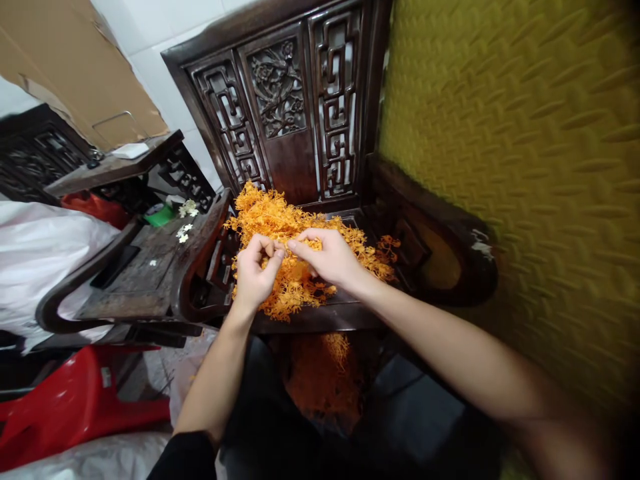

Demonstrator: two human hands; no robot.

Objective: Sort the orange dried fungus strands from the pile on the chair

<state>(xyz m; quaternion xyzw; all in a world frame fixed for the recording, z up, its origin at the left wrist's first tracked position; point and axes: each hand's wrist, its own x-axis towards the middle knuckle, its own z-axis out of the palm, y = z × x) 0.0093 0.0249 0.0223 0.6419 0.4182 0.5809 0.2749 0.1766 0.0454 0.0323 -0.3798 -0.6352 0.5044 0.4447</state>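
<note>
A heap of orange plastic flower pieces (295, 293), thin and branching, lies on the seat of a dark carved wooden chair (280, 160). Over the middle of the heap, my left hand (257, 272) is closed with thumb and fingertips pinched. Close beside it, my right hand (327, 253) is pinched too, its fingertips almost meeting those of the left. Whatever sits between the fingertips is small and blends with the orange behind it, so I cannot make it out.
Below the seat hangs a bag with more orange pieces (325, 380). To the left stand a wooden side table (135, 287) with small white flower pieces (184, 233) and green tape (160, 215), and a red plastic chair (75, 407). A yellow textured panel (515, 147) rises at right.
</note>
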